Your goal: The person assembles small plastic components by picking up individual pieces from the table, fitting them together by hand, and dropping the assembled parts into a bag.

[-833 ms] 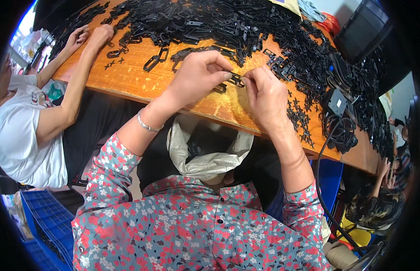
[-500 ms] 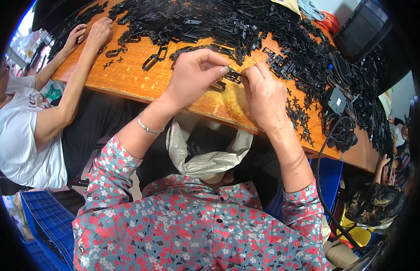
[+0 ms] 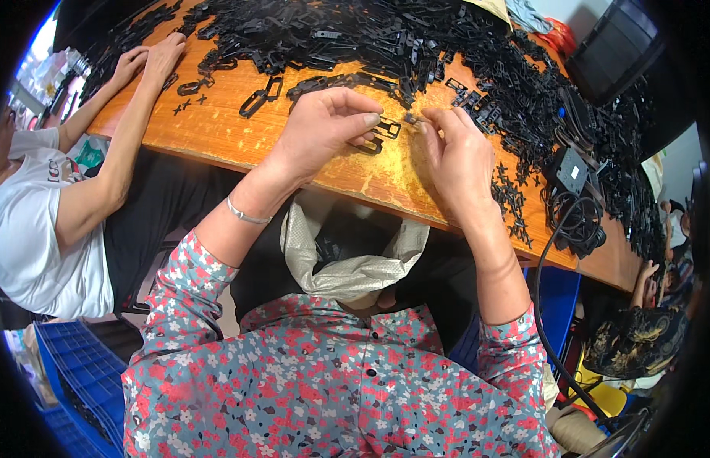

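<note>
My left hand point(image 3: 328, 131) is closed in a pinch on a black plastic frame point(image 3: 389, 127), a flat piece with rectangular openings. Beneath it, partly hidden by my fingers, is a second black frame piece point(image 3: 372, 147). A short gap to the right, my right hand point(image 3: 456, 149) pinches a small dark plastic piece point(image 3: 411, 118) between thumb and fingertips; its exact shape is too small to tell. Both hands are over the near part of the wooden table point(image 3: 355, 174). Small black cross-shaped pieces point(image 3: 511, 200) lie scattered beside my right wrist.
A big heap of black plastic parts point(image 3: 324, 38) covers the table's far side. At right sit a black boxy device point(image 3: 570, 171) and its cable point(image 3: 540, 298). An open woven sack point(image 3: 347, 278) hangs below the edge. At left, another person's hands point(image 3: 152, 61) rest near parts.
My right hand has drawn away to the right from the frame, with the small dark piece in its fingertips. My left hand keeps its hold. The other person's hands have moved slightly.
</note>
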